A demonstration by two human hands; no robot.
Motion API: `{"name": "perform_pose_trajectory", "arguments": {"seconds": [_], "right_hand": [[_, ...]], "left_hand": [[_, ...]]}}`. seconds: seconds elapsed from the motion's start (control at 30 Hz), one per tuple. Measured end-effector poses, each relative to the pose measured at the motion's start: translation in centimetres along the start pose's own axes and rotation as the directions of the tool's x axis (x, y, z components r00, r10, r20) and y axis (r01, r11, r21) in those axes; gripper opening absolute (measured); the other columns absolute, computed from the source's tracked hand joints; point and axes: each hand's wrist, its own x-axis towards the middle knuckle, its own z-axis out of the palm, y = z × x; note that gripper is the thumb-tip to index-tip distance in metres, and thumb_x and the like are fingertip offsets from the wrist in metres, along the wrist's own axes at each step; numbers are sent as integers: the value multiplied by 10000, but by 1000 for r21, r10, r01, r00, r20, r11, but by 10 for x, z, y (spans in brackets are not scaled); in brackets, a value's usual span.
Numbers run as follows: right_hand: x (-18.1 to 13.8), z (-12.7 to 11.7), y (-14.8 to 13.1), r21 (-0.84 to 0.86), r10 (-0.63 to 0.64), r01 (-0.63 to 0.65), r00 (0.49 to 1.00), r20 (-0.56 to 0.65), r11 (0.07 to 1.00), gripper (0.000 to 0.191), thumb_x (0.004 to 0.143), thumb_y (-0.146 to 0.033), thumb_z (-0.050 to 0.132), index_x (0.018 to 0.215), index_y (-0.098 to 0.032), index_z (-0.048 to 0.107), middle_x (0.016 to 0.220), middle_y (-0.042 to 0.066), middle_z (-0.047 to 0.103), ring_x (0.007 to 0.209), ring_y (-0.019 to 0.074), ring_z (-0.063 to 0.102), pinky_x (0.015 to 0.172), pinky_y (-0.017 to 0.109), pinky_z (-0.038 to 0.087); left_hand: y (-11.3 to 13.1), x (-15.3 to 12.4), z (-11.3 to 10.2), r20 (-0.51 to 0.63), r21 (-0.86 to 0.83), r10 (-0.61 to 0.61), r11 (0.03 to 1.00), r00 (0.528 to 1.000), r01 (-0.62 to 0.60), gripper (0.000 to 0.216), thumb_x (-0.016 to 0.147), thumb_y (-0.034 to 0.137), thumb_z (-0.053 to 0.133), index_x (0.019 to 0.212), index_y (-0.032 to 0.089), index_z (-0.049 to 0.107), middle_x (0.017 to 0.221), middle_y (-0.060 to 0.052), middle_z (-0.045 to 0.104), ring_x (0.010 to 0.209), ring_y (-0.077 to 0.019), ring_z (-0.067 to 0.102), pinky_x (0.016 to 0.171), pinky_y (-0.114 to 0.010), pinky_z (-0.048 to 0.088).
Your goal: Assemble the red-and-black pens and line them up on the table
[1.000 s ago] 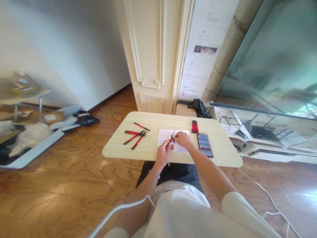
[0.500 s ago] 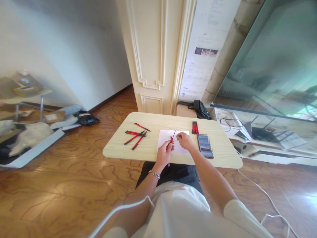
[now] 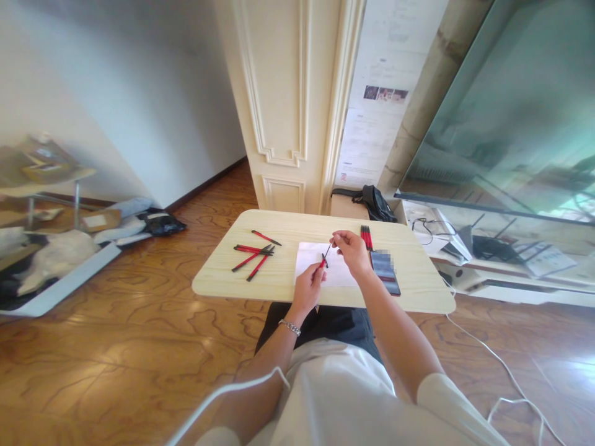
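My left hand (image 3: 310, 284) is closed around the red barrel of a pen (image 3: 324, 257), held over a white sheet of paper (image 3: 309, 255) on a small pale wooden table (image 3: 274, 284). My right hand (image 3: 353, 249) pinches the pen's thin black upper end, above the sheet's far edge. A bracelet shows on my left wrist. Several red-and-black pens (image 3: 255, 254) lie scattered at the table's left. A tight row of pens (image 3: 365, 236) lies just right of my right hand, beside a phone (image 3: 385, 271).
A cream panelled pillar (image 3: 288, 105) rises behind the table. A black bag (image 3: 374, 203) sits at its foot. Low shelves with clutter (image 3: 51, 235) stand on the wooden floor at left. A glass panel and a white unit with cables (image 3: 502, 260) are at right.
My right hand has moved away from my left, up along the pen to its thin black end. The left hand stays in place over the paper.
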Motion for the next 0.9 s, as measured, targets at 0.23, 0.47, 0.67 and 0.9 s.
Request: {"name": "perform_pose_trajectory", "arguments": {"seconds": [0.23, 0.47, 0.67, 0.9], "right_hand": [[1, 0, 3, -31, -28, 27, 1000, -5, 999, 309, 759, -426, 597, 927, -168, 611, 779, 49, 682, 659, 124, 591, 533, 214, 420], [1, 0, 5, -67, -48, 49, 999, 12, 997, 283, 765, -409, 593, 918, -171, 612, 785, 50, 682, 662, 131, 592, 530, 221, 429], [2, -1, 3, -69, -82, 79, 996, -33, 994, 276, 783, -399, 575, 932, -168, 602, 784, 48, 673, 658, 130, 585, 529, 222, 427], [3, -1, 5, -94, -76, 73, 997, -27, 993, 299, 774, -420, 580, 927, -164, 607, 784, 55, 678, 665, 139, 590, 531, 232, 427]], "left_hand": [[2, 0, -1, 17, 4, -25, 1000, 1000, 25, 390, 891, 473, 452, 1070, 174, 626, 772, -33, 655, 716, -144, 615, 706, -256, 486], [2, 0, -1, 16, 9, -27, 1000, 1000, 27, 389, 884, 478, 462, 1067, 179, 630, 763, -33, 660, 713, -151, 619, 702, -262, 486], [1, 0, -1, 20, 19, -1, 1000, 1000, 1, 384, 897, 460, 449, 1091, 176, 620, 784, -39, 663, 719, -149, 625, 711, -266, 491], [-3, 0, -1, 31, 24, -10, 1000, 999, 9, 385, 906, 459, 433, 1102, 181, 612, 791, -36, 655, 738, -150, 622, 724, -264, 487]]}}
